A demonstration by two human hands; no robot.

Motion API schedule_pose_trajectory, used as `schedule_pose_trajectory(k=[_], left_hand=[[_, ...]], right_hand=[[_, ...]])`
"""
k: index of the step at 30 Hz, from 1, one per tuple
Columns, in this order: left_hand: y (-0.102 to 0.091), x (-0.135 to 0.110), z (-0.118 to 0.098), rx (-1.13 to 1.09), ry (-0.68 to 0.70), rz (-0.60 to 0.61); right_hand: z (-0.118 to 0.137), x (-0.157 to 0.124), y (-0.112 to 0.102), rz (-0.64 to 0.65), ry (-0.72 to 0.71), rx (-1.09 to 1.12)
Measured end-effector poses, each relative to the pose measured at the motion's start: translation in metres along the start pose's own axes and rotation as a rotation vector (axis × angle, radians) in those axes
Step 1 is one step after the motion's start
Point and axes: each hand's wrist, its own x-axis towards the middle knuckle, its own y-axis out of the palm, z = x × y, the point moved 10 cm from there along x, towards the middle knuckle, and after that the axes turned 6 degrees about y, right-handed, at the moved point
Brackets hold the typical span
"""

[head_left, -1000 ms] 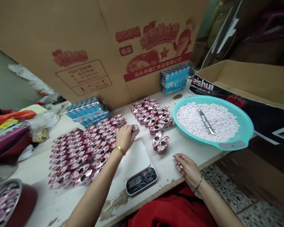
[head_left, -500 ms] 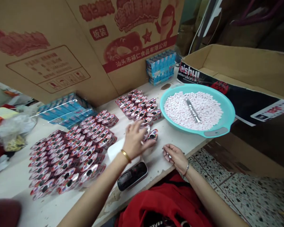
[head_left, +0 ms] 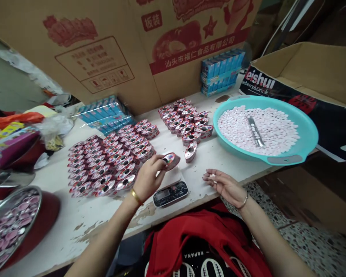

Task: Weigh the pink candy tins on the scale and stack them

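My left hand (head_left: 149,177) pinches a small oval red-and-silver container (head_left: 171,161) over the white plate of a kitchen scale (head_left: 170,193). The container tilts, and its underside is hidden. My right hand (head_left: 227,187) is turned up with its fingers curled around a few small white candies (head_left: 212,176). Just past the scale, one more oval container (head_left: 190,152) stands alone. Right of it sits a turquoise basin (head_left: 313,132) of pale pink-white candies (head_left: 233,123), with a metal scoop (head_left: 255,131) lying on top, holding several candies.
Rows of oval containers with open holes (head_left: 103,161) cover the table's left; a smaller group (head_left: 181,119) stands at the back. Blue boxes in film (head_left: 103,115) and a blue stack (head_left: 222,73) lean near a big carton (head_left: 103,38). A red pot of pink caps (head_left: 50,211) stands front left.
My left hand has closed on an oval container and drawn it back over the scale. My right hand still holds white candies. The head view has swung left.
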Motion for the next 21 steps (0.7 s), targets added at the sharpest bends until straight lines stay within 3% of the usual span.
schedule_pose_trajectory(k=[5, 9, 13, 17, 21], left_hand=[[0.011, -0.031, 0.047, 0.038, -0.137, 0.034], [-0.002, -0.050, 0.048, 0.009, -0.160, -0.150], [-0.012, -0.097, 0.046, -0.012, -0.233, -0.309], [0.014, -0.162, 0.056, -0.011, -0.386, -0.287], [0.038, -0.210, 0.067, 0.049, -0.509, -0.313]], right_hand=[[-0.017, -0.010, 0.032, 0.085, 0.096, -0.181], [-0.024, -0.012, 0.042, 0.071, 0.099, -0.227], [-0.023, -0.020, 0.040, 0.019, 0.109, -0.255], [-0.013, -0.023, 0.054, 0.040, 0.101, -0.452], [0.011, -0.012, 0.088, 0.056, -0.023, -0.659]])
